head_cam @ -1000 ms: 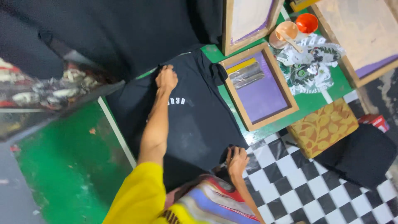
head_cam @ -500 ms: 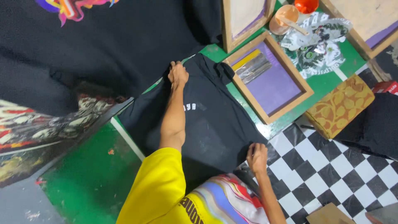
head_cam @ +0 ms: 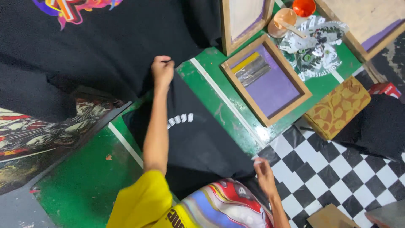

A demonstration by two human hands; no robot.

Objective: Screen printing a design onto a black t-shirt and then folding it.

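**Black shirt drawn off the green table**

The black shirt is now gripped at both ends. Its far edge is pinched in the closed fingers of the left hand, up against the large black cloth with the colourful print. Its near edge is held in the curled fingers of the right hand, above the checkered floor.

Compared with half a second ago, more of the green table and its white line has been uncovered between the shirt and the wooden frame with the purple screen. The garment, which was lying spread and flat, is now bunched narrower and pulled toward the person, its small white print showing beside the left forearm. The right hand has been moved out from the shirt's corner toward the table edge.

From this it is judged that the shirt is being lifted away from the printing surface rather than smoothed onto it. The cup, the printed rag and the patterned cushion are left untouched.
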